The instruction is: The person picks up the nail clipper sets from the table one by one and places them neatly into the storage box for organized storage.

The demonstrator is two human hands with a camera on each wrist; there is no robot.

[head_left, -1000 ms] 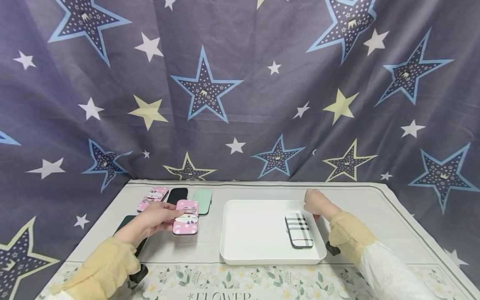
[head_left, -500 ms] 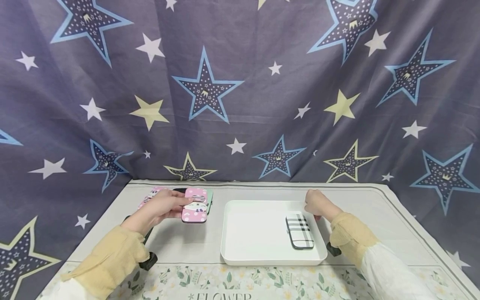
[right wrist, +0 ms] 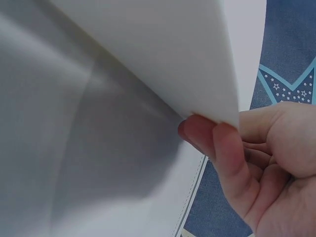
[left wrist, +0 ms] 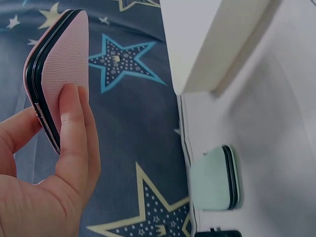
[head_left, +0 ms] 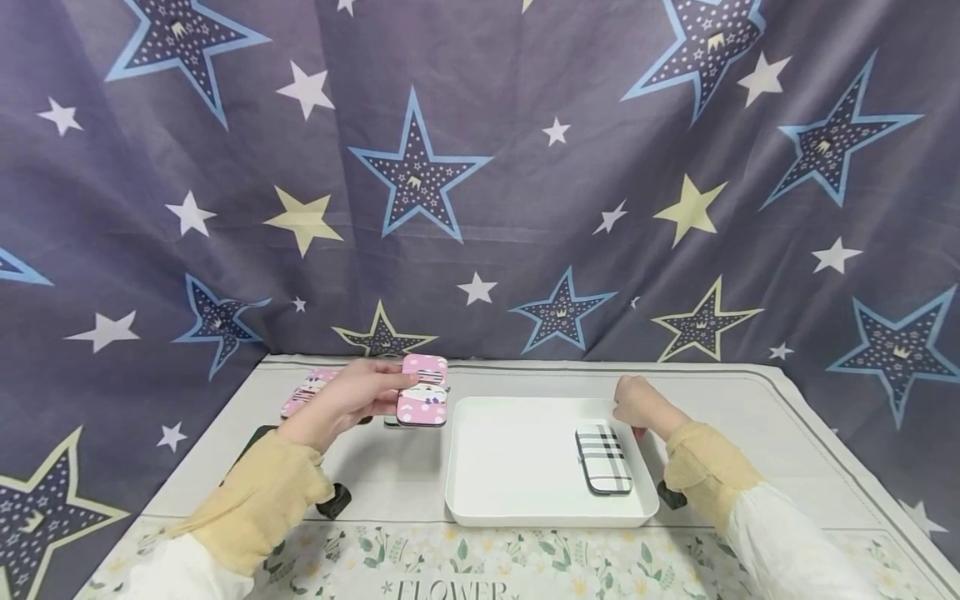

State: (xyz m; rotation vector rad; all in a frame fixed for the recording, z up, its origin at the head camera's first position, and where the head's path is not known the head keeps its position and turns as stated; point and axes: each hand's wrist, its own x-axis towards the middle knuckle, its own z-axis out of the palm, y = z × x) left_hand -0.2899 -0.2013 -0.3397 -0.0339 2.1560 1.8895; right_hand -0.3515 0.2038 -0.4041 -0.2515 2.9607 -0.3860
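Rightward we're moving a pink case (head_left: 422, 410), left hand (head_left: 351, 398) pinching it.
We're reading "FLOWER" (head_left: 452, 590) on the tablecloth (head_left: 401, 546), right hand (head_left: 641, 406) gripping the tray (head_left: 551, 521) holding a plaid case (head_left: 604, 460).

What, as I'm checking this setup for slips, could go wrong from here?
The left hand pinches the pink case by one side, above the table, so it might slip and drop.
If moved rightward too low, it could knock the white tray.
The right hand grips the tray's edge; a tug might slide the plaid case inside.
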